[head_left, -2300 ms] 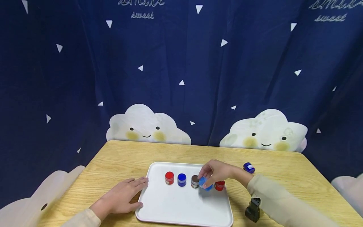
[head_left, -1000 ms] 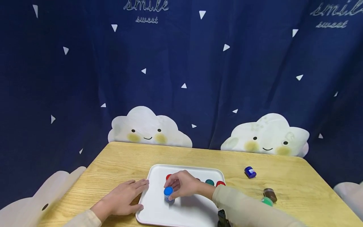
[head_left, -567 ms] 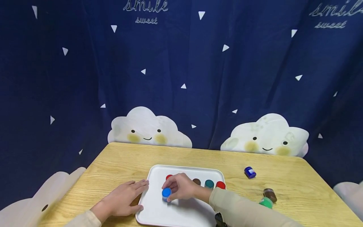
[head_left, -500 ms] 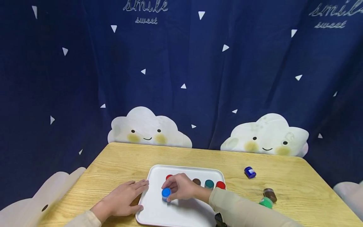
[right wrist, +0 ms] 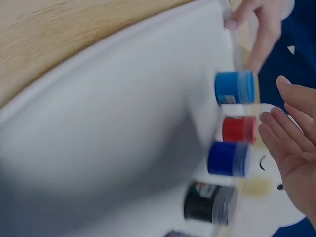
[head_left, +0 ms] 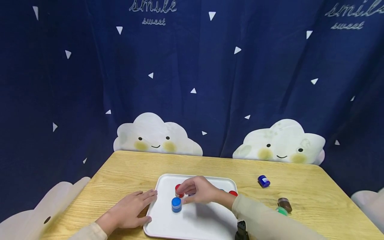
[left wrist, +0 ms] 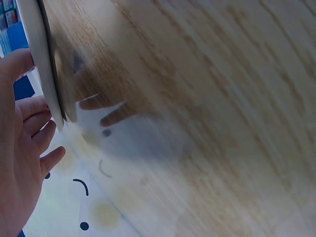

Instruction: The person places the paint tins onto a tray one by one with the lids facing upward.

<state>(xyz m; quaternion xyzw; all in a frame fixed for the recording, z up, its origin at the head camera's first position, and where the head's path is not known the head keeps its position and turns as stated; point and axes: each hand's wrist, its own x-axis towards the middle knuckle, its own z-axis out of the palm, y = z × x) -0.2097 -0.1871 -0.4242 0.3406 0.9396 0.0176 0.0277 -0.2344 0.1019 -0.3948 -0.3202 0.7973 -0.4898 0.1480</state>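
Observation:
A light blue paint jar [head_left: 176, 204] stands upright on the white tray [head_left: 192, 230], in front of the row of jars. My right hand [head_left: 204, 190] is just to its right, fingers spread and apart from it. In the right wrist view, a red jar [right wrist: 239, 129], a dark blue jar [right wrist: 228, 159] and a dark brown-black jar [right wrist: 210, 202] stand beside the light blue one. The right hand hides part of this row in the head view. At the tray's left rim, my left hand [head_left: 129, 209] lies with extended fingers, its fingertips touching the rim.
Right of the tray, a dark blue jar [head_left: 264, 181] lies on its side on the wooden table [head_left: 135, 166]. Nearby are a brown jar [head_left: 284, 204] and a green jar [head_left: 282, 210], the latter partly behind the right sleeve. A navy curtain [head_left: 192, 60] hangs behind.
The right hand carried the light blue jar left from the row to the tray's front left, then let go and drew back slightly right. The left hand has stayed at the rim.

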